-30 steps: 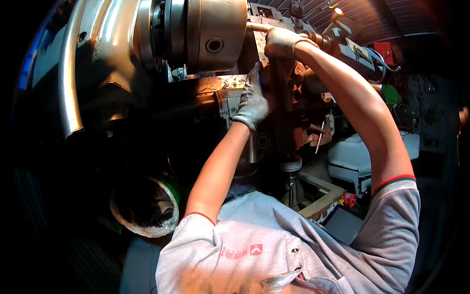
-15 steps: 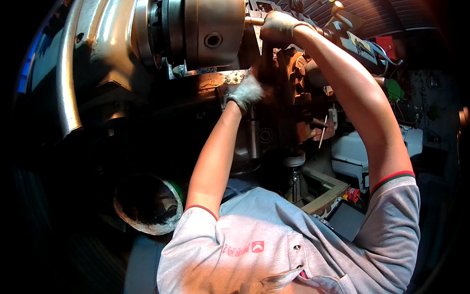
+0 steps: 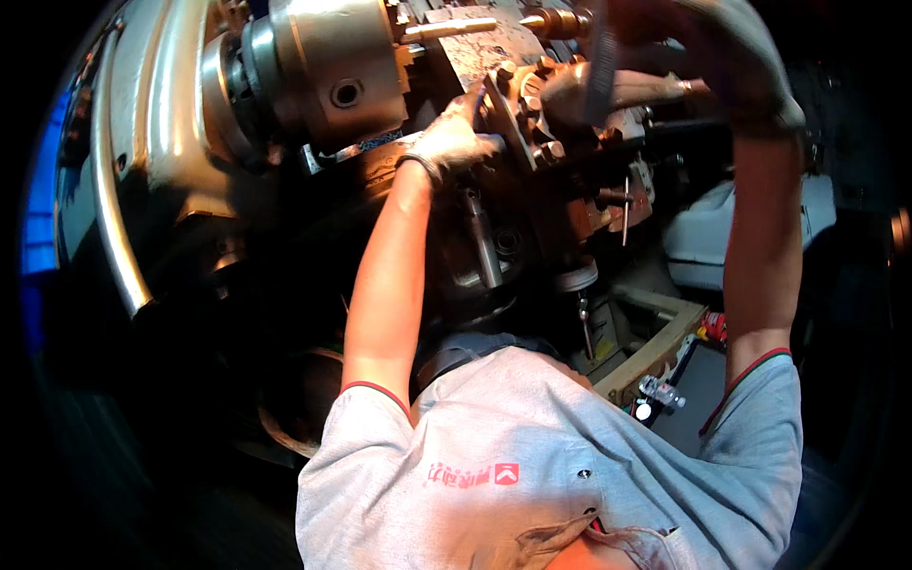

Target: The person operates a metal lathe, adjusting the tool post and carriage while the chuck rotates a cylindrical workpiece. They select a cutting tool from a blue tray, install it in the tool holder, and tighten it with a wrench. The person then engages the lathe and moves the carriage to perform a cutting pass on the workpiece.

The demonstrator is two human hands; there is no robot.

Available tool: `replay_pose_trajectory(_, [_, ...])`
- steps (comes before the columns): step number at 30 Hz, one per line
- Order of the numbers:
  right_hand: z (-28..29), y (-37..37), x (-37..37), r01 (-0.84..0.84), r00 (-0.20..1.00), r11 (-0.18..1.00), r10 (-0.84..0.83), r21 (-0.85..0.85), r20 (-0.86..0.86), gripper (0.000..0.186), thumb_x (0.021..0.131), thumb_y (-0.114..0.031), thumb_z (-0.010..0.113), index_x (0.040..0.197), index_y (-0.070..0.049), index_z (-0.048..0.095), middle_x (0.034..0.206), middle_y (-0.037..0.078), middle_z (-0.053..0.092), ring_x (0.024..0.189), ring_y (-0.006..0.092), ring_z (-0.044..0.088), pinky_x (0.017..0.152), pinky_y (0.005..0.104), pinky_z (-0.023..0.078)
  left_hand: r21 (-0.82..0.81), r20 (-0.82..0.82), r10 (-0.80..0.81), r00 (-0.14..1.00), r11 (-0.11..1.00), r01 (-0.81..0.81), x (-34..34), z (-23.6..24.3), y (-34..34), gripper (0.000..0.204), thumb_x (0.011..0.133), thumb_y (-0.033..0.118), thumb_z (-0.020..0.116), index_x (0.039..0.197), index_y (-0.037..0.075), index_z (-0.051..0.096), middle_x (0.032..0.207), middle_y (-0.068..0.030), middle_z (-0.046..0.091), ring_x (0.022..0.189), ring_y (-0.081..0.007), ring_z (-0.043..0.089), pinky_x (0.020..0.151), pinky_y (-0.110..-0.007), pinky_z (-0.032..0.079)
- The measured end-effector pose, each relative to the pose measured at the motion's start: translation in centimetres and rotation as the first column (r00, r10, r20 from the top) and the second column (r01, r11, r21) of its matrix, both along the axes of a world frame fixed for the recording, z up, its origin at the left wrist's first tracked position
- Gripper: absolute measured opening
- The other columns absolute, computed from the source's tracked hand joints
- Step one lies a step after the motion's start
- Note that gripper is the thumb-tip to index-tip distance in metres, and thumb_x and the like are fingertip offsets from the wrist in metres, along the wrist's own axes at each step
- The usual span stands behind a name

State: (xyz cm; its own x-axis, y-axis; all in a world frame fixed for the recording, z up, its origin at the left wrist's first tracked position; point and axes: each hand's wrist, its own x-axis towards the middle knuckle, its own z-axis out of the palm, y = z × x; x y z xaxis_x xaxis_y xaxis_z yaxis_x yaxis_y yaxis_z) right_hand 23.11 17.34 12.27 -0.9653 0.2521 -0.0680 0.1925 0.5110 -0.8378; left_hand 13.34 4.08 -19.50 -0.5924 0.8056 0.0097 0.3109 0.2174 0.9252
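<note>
In a pale work glove, my left hand (image 3: 454, 140) reaches to a metal plate (image 3: 510, 123) on the lathe's tool carriage, its fingers apart and one finger near the plate's edge. My right hand (image 3: 746, 62), also gloved and partly blurred, is raised at the upper right. It appears to hold a flat grey metal strip (image 3: 599, 66) with fine marks, like a rule; its fingers are mostly in shadow. A slim round metal workpiece (image 3: 448, 30) sticks out of the lathe chuck (image 3: 337, 66). Across from its free end is a pointed tailstock centre (image 3: 556, 23).
Bolts and a tool post (image 3: 532, 90) stand beside my left hand. Below are a handwheel (image 3: 577, 277) and a lever (image 3: 625, 214). A curved metal bar (image 3: 119, 209) runs at left; a bucket (image 3: 285, 432) and a white case (image 3: 708, 233) stand lower down.
My right hand has left the workpiece by the chuck and swung right, now with the grey strip. My left hand has shifted slightly left and up, to the plate. The view has also moved.
</note>
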Motion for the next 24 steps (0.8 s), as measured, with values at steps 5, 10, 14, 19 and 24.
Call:
replay_pose_trajectory(5, [-3.4, 12.3, 16.1, 0.034, 0.944, 0.892, 0.119, 0.450, -0.307, 0.030, 0.100, -0.017, 0.055, 0.124, -0.002, 0.064, 0.108, 0.011, 0.071, 0.099, 0.0163, 0.069, 0.084, 0.0259, 0.055, 0.169, 0.217, -0.027, 0.976, 0.986, -0.010, 0.4, -0.7, -0.6, 0.107, 0.068, 0.024, 0.082, 0.156, 0.009, 0.022, 0.150, -0.0225, 0.041, 0.137, -0.0316, 0.043, 0.111, -0.035, 0.036])
replay_pose_trajectory(10, [-6.1, 8.4, 23.9, 0.220, 0.923, 0.968, -0.247, -0.122, -0.295, 0.032, 0.101, -0.020, 0.053, 0.127, -0.002, 0.061, 0.111, 0.012, 0.070, 0.109, 0.0223, 0.067, 0.097, 0.0322, 0.053, 0.109, 0.152, 0.103, 0.983, 0.987, -0.120, 0.2, -2.2, 0.2, 0.092, 0.066, 0.025, 0.084, 0.146, 0.009, 0.041, 0.133, -0.0170, 0.059, 0.123, -0.0271, 0.057, 0.102, -0.035, 0.045])
replay_pose_trajectory(14, [-14.6, 13.1, 31.7, 0.467, 0.795, 0.707, -0.598, -0.532, -0.097, 0.031, 0.099, -0.021, 0.056, 0.121, 0.000, 0.065, 0.110, 0.011, 0.070, 0.107, 0.0184, 0.065, 0.096, 0.0310, 0.050, 0.004, 0.113, 0.187, 0.976, 0.982, -0.189, 2.3, 3.5, 0.1, 0.076, 0.070, 0.013, 0.080, 0.138, -0.001, 0.048, 0.122, -0.0122, 0.064, 0.113, -0.0211, 0.060, 0.099, -0.034, 0.047])
replay_pose_trajectory(19, [-21.2, 13.1, 34.5, 0.582, 0.784, 0.777, -0.615, -0.240, -0.088, 0.029, 0.094, -0.020, 0.063, 0.115, -0.001, 0.069, 0.117, 0.009, 0.068, 0.108, 0.0177, 0.062, 0.097, 0.0294, 0.046, -0.074, -0.242, 0.170, 0.955, 0.978, -0.193, 0.0, 1.8, -0.4, 0.055, 0.070, 0.026, 0.083, 0.118, 0.006, 0.063, 0.100, -0.0144, 0.072, 0.093, -0.0268, 0.070, 0.084, -0.038, 0.053])
replay_pose_trajectory(24, [-26.4, 13.8, 36.2, 0.579, 0.777, 0.717, -0.630, -0.388, -0.004, 0.030, 0.095, -0.021, 0.062, 0.118, -0.003, 0.068, 0.116, 0.009, 0.069, 0.107, 0.0177, 0.063, 0.096, 0.0305, 0.048, -0.299, -0.503, 0.144, 0.852, 0.896, -0.328, 1.1, 3.9, -0.4, 0.060, 0.071, 0.036, 0.084, 0.118, 0.005, 0.062, 0.099, -0.0172, 0.072, 0.094, -0.0311, 0.070, 0.084, -0.040, 0.054])
